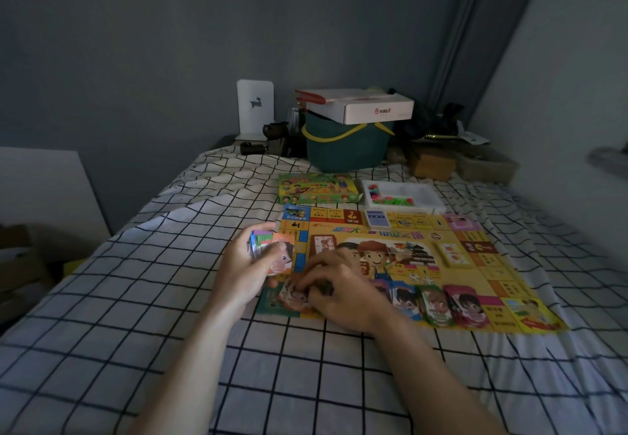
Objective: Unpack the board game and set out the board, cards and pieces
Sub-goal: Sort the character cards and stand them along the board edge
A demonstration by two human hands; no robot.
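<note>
Bed (170, 298): checked cotton sheet, soft, rumpled.
Board (475, 264): flat yellow square, glossy, unfolded on bed.
Tray (428, 193): white plastic, small coloured pieces inside, beyond board.
Left hand (244, 271): fingers curled round card stack (268, 247).
Right hand (339, 292): fingers pinching card pile (294, 295) at board's near-left edge, directly below, nearer than left.

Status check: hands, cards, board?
Left hand grips colourful card stack. Right hand pinches character card on yellow game board. Nothing obstructing.
</note>
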